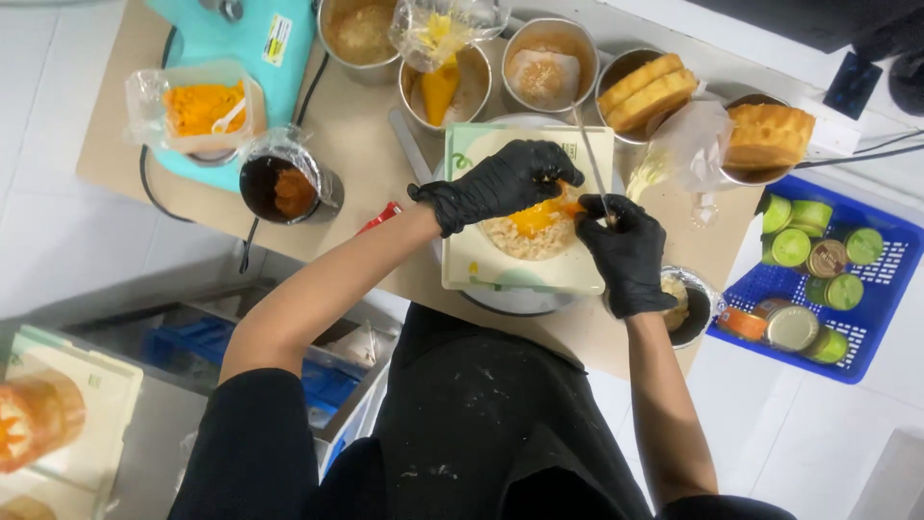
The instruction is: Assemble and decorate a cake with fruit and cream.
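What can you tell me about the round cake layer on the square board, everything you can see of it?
The round cake layer is pale beige with a crumbly, spongy-looking top, lying flat on a cream square board at the middle of the tan table. A glossy orange-yellow filling covers part of its upper side. The left hand, in a black glove, hides its upper edge, fingertips at the filling. The gloved right hand covers its right edge and holds a thin metal tool.
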